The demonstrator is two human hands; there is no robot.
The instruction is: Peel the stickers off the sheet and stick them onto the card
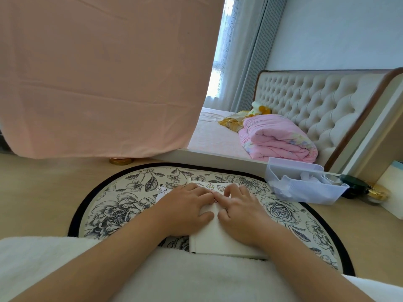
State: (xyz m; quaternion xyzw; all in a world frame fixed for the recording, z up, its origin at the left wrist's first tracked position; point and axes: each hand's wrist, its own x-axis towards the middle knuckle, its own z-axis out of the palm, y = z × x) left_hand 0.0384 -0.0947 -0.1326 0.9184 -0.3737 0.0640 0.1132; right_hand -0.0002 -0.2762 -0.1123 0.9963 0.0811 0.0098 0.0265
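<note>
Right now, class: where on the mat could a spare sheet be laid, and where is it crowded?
Free: the mat left of the left hand, out to its black rim; the strip between the right hand and the plastic box; the wooden floor left of the mat. Crowded: the middle, where both hands lie on the card.

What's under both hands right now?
The white card, resting on the floral mat. Stickers show at its far edge; the left hand and right hand hide its middle.
</note>
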